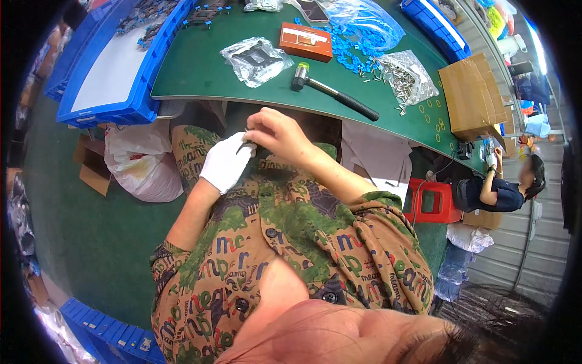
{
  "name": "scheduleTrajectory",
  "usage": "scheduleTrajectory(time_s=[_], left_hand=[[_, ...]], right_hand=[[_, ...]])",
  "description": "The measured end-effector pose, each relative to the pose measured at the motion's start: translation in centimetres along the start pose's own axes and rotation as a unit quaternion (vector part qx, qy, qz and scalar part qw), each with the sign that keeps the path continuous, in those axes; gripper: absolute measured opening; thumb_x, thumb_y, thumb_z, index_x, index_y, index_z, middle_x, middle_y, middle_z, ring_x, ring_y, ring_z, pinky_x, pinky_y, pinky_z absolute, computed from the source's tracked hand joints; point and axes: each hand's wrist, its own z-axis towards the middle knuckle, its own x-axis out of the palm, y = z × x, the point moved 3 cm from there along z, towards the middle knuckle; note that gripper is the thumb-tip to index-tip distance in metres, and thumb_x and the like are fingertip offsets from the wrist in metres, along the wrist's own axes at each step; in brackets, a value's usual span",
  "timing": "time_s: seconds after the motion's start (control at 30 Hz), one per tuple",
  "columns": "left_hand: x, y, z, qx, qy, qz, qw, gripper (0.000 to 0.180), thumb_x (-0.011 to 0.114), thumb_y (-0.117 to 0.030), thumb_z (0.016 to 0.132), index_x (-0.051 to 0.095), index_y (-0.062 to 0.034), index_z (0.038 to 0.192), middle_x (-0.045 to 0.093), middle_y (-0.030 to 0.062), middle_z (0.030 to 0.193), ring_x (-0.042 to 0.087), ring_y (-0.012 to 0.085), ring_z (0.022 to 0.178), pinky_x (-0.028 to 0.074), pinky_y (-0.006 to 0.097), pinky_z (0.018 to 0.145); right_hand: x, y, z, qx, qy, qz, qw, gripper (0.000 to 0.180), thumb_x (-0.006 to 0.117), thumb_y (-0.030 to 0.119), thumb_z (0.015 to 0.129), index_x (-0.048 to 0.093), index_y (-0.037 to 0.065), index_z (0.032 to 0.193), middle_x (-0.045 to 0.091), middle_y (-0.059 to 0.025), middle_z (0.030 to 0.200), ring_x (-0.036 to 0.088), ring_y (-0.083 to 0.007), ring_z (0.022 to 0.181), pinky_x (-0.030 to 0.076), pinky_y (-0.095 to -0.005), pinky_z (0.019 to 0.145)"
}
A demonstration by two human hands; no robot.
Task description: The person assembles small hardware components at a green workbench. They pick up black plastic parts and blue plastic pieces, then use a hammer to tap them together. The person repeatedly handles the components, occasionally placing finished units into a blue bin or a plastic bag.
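My left hand [227, 162] wears a white glove, and its fingers are closed. Bare and pinched, my right hand [279, 137] meets it just off the near edge of the green table [212, 82]. Between the fingertips a small dark piece [247, 138] shows, mostly hidden, so I cannot make out its kind. Closest on the table lies a hammer [335, 92] with a black grip and a yellow-green face. Beside it are a clear plastic bag [257, 60] with dark parts in it and an orange-brown box [305, 42].
Blue plastic pieces [347, 51], a bag of metal pins [405, 77], yellow rings [428, 111] and a cardboard box [471, 97] lie rightward. A blue crate [109, 115] stands left; a white sack [142, 164] is below. A red stool [433, 203] and a co-worker [500, 191] are at right.
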Motion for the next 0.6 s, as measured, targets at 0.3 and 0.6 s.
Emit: scheduleTrajectory(time_s=[0.3,0.6], left_hand=[[-2.1,-0.2,-1.2,-0.062,0.113,-0.261,0.957,0.028,0.056,-0.022,0.104,0.073,-0.0010,0.113,0.067,0.0019,0.081,0.060,0.0101,0.071,0.048,0.027,0.067],[-1.3,0.7,-1.7,-0.081,0.125,-0.219,0.964,0.029,0.055,-0.027,0.102,0.076,-0.0077,0.112,0.068,0.0006,0.076,0.060,0.0108,0.067,0.050,0.029,0.066]], right_hand=[[0.7,-0.6,-0.2,-0.219,0.013,-0.131,0.967,0.023,0.075,0.012,0.086,0.069,0.012,0.108,0.065,-0.0024,0.094,0.066,-0.0231,0.084,0.050,-0.0357,0.075],[2.1,-1.5,-1.7,-0.220,-0.038,-0.137,0.965,0.025,0.076,0.009,0.081,0.070,0.012,0.105,0.065,-0.0008,0.087,0.065,-0.0212,0.082,0.048,-0.0358,0.075]])
